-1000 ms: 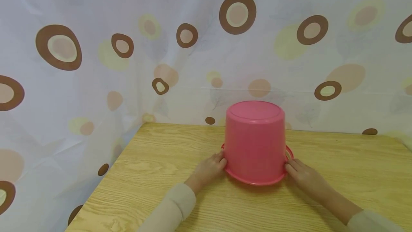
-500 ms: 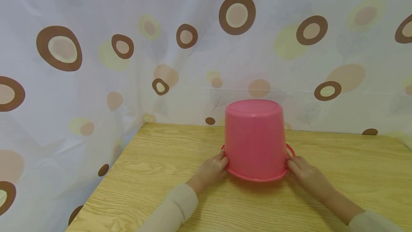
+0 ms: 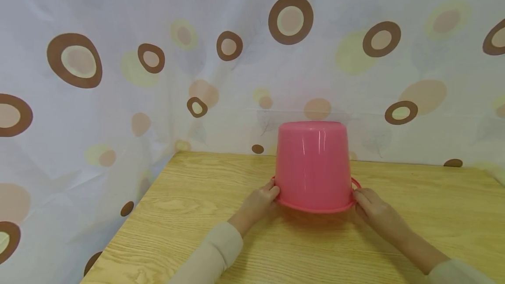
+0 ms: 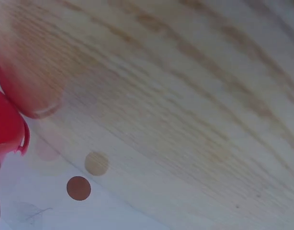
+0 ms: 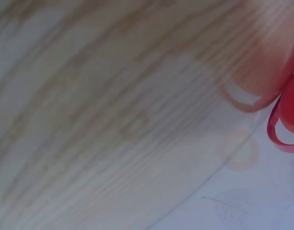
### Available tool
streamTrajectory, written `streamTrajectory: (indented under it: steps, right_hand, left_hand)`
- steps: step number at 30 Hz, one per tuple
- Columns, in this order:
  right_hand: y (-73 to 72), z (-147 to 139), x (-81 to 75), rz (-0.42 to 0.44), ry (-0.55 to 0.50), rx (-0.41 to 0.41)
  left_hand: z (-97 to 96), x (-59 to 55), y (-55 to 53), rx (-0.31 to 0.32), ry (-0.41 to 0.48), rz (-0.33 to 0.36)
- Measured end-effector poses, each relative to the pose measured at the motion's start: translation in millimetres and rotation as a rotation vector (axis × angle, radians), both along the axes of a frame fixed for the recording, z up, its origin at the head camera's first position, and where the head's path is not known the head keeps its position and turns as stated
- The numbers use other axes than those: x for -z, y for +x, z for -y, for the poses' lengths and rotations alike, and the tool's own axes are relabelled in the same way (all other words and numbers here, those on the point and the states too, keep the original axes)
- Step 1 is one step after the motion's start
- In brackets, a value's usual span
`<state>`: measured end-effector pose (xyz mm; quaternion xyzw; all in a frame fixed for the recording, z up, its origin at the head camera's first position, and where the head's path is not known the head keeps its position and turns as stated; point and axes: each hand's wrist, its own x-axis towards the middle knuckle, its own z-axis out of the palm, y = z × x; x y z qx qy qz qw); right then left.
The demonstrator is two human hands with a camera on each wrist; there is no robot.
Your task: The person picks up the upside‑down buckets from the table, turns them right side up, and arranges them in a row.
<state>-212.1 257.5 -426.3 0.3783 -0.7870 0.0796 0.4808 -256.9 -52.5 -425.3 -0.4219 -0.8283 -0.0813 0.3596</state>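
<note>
A pink plastic bucket stands upside down, its base on top, tilted with its near rim raised off the table. My left hand grips the rim at its left side. On the opposite side, my right hand holds the rim beside a looped handle. The fingertips on the far side of the rim are hidden. In the left wrist view only the bucket's red-looking edge shows at the left. The right wrist view has the handle loop at its right edge.
The bucket is over a light wooden table. Behind and to the left hangs a white curtain with brown, yellow and peach round shapes, close to the table's far edge.
The bucket's near rim has risen and its base has tipped away from me, so less of the base shows. Both hands have kept their hold and moved up slightly with it.
</note>
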Motion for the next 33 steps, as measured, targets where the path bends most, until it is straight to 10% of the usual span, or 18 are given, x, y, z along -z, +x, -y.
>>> streamTrajectory:
  steps: [13, 21, 33]
  right_hand:
    - [0.5, 4, -17.3, 0.057, -0.065, 0.042]
    - [-2.6, 7, -43.4, 0.06, -0.113, 0.049]
    - [6.8, 8, -88.1, 0.335, -0.223, 0.056]
  left_hand:
    - [-2.8, -22.2, -7.1, 0.058, 0.209, 0.008]
    - [-3.8, -47.9, -5.5, 0.048, 0.302, 0.128]
    - [-2.1, -84.9, -1.2, 0.027, 0.45, 0.159]
